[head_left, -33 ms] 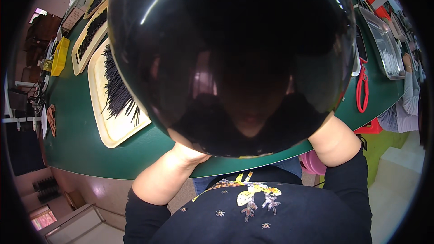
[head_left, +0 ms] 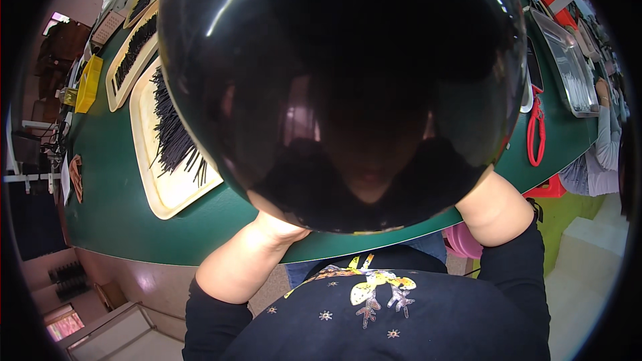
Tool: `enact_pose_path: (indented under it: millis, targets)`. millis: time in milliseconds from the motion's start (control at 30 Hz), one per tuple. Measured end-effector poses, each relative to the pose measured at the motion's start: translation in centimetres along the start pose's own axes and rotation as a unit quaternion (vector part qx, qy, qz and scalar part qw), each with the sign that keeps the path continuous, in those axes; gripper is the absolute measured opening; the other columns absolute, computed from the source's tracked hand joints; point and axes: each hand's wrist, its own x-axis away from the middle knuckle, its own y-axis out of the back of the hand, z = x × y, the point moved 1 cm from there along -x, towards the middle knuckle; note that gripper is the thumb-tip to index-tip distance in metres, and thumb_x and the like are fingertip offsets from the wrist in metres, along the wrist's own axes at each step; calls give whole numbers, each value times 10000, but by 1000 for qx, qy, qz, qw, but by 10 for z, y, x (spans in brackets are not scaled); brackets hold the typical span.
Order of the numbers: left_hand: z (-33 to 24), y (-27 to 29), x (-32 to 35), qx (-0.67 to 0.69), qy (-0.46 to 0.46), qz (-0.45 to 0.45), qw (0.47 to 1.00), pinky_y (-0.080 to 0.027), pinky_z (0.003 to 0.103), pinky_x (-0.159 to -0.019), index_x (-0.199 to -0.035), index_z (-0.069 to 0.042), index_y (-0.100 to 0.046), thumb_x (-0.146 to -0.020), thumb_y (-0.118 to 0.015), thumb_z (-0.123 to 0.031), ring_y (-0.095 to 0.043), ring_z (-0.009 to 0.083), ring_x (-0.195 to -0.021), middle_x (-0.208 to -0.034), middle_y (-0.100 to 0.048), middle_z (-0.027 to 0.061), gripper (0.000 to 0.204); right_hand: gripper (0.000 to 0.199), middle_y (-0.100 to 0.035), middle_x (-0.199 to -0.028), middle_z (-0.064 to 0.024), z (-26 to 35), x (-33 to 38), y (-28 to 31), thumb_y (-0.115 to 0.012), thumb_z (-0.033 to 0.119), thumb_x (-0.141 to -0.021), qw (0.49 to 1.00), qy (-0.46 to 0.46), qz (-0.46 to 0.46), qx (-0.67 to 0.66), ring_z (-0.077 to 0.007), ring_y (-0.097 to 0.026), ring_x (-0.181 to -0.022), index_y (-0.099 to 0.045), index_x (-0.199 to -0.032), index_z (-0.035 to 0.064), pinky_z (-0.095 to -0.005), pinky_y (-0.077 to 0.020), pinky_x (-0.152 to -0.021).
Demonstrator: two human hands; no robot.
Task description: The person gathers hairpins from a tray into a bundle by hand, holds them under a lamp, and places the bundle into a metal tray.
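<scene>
At left on the counter (head_left: 100,187) were a yellow bin (head_left: 89,84) and a cloth (head_left: 77,179); at right, a red strap (head_left: 537,135) and a metal tray (head_left: 564,47).

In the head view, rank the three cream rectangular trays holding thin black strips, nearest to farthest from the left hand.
From the partly hidden left hand:
1. Front cream rectangular tray, just to the left, partly covered by the glossy black round object.
2. Middle cream rectangular tray, beyond it.
3. Back cream rectangular tray, at upper left.
</scene>
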Motion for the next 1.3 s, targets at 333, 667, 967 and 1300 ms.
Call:
enact_pose_path:
  millis: [333, 667, 967, 1300]
  targets:
    - [5, 10, -1, 75, 54, 49, 994, -326, 194, -369, -1053, 1, -511, -1026, -357, -225, -374, 97, -334, -572, -527, 91, 275, 151, -562, -644, -14, 10, 1, -2, -526, 120, -905, 998, 27, -26, 56, -58, -490, -539, -598, -851, -1, -216, -406, -519]
    - [7, 1, -6, 122, 54, 103, 986, -581, 389, -661, -1116, 94, -457, -1020, -344, -308, -682, 322, -755, -884, -636, 245, 428, 208, -566, -676, -26, 3, -3, -10, -516, 171, -938, 996, -73, 39, -21, -71, -515, -577, -593, -837, 7, -212, -410, -514]
    - [9, 5, -4, 165, 130, 213, 954, -583, 425, -604, -997, 87, -482, -1028, -297, -276, -680, 375, -679, -807, -648, 259, 408, 212, -615, -759, -57, 16, -4, -7, -590, 190, -908, 993, -94, 44, -55, -107, -550, -616, -597, -901, -21, -240, -462, -578]
    - [5, 10, -4, 17, 37, 85, 996, -550, 339, -543, -975, 39, -523, -986, -452, -197, -646, 282, -562, -738, -646, 203, 247, 114, -563, -690, -12, 13, 0, -6, -574, 91, -886, 998, -28, 42, 21, -55, -494, -602, -581, -824, -4, -216, -384, -529]
